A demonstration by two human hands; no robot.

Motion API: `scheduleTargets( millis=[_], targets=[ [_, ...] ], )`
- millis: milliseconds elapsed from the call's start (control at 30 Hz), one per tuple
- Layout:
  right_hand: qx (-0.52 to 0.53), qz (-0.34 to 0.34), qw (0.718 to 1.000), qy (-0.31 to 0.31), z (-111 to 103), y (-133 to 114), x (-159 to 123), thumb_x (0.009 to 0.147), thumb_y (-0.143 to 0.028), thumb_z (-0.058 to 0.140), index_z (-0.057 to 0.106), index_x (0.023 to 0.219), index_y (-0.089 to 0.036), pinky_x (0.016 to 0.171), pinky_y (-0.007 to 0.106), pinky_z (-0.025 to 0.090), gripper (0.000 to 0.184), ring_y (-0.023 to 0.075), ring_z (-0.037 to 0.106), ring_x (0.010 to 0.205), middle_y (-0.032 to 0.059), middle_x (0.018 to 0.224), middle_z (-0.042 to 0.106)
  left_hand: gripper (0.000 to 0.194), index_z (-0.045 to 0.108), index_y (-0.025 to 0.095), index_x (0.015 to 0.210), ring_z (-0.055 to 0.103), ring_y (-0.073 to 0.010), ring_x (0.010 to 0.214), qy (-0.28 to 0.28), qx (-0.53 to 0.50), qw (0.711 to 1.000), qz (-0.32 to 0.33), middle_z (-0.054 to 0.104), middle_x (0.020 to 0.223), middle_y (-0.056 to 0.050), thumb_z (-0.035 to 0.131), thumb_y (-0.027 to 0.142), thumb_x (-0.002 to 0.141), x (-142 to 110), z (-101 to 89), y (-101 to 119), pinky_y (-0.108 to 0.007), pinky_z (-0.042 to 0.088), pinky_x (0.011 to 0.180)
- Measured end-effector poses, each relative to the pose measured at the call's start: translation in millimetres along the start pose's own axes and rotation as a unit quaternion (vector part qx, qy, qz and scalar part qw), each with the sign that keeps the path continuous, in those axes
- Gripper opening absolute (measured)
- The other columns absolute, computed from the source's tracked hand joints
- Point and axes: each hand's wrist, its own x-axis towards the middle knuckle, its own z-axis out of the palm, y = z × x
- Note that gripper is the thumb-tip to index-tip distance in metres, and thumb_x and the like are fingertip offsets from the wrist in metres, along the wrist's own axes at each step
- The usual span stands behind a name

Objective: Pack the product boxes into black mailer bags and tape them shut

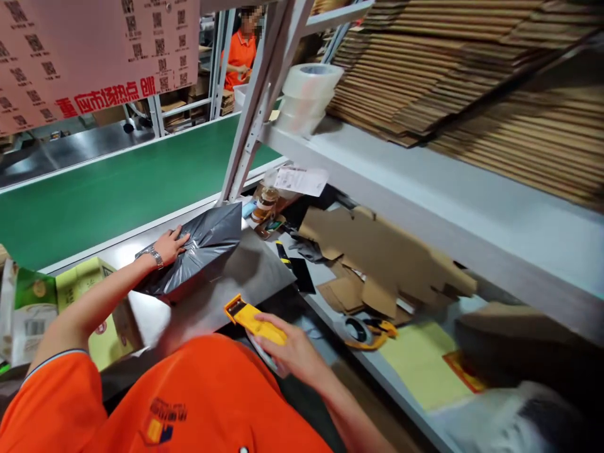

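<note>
The left hand (170, 246) lies open and presses on a gray plastic bag (193, 251), which is under the palm on the table (250, 277). The right hand (295, 349) closes firmly around a yellow cutter (250, 319), apart from the bag.

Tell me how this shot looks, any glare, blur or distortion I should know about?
Head view: the wide lens makes the white shelf upright lean sharply and tilts the whole scene. Glare whitens the metal bench top near the black poly mailer, and the white item in the bottom right corner is blurred.
</note>
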Motion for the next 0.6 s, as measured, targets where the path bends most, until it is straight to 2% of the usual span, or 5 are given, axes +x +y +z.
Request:
scheduleTargets(
  millis=[233,333,433,500,600],
  targets=[
    [0.055,-0.003,0.998,-0.030,49,-15,129,0.067,-0.044,0.083,0.081,0.107,-0.015,0.063,0.029,0.051,0.049,0.0172,0.065,0.066,0.0021,0.077,0.078,0.060,0.055,0.026,0.165,0.050,-0.0400,0.151,-0.042,0.026,0.998,-0.045,0.046,0.174,-0.018,0.057,0.036,0.106,-5,-17.8,16,-0.054,0.035,0.130],
    [-0.112,-0.022,0.993,-0.037,35,-19,164,0.075,-0.036,0.080,0.084,0.100,-0.015,0.070,0.029,0.053,0.032,0.0208,0.071,0.076,0.0066,0.084,0.081,0.063,0.052,0.022,0.166,0.045,-0.0415,0.158,-0.019,0.002,0.998,-0.059,0.044,0.176,-0.020,0.057,0.041,0.106,-23,-28.2,19,-0.057,0.031,0.133],
    [-0.363,-0.048,0.930,0.021,1,0,183,0.087,-0.036,0.077,0.083,0.123,-0.019,0.086,0.034,0.055,0.040,0.0295,0.078,0.101,0.0126,0.110,0.084,0.062,0.051,0.017,0.166,0.038,-0.0351,0.165,0.093,-0.067,0.990,-0.086,0.045,0.175,-0.019,0.050,0.041,0.109,-58,-30.8,13,-0.053,0.027,0.137],
    [-0.455,-0.041,0.887,0.065,-23,18,194,0.099,-0.043,0.067,0.067,0.151,-0.019,0.095,0.038,0.055,0.057,0.0334,0.077,0.115,0.0177,0.125,0.081,0.061,0.051,0.016,0.164,0.035,-0.0313,0.167,0.223,-0.133,0.955,-0.140,0.046,0.176,-0.018,0.050,0.040,0.108,-90,-24.4,7,-0.051,0.024,0.140],
    [-0.509,-0.018,0.860,0.035,-50,40,217,0.108,-0.045,0.054,0.038,0.170,-0.011,0.101,0.040,0.055,0.073,0.0343,0.076,0.122,0.0241,0.130,0.078,0.058,0.054,0.016,0.160,0.042,-0.0280,0.164,0.458,-0.261,0.801,-0.283,0.049,0.173,-0.017,0.051,0.035,0.105,-138,-0.2,8,-0.046,0.029,0.139]
  ],
)
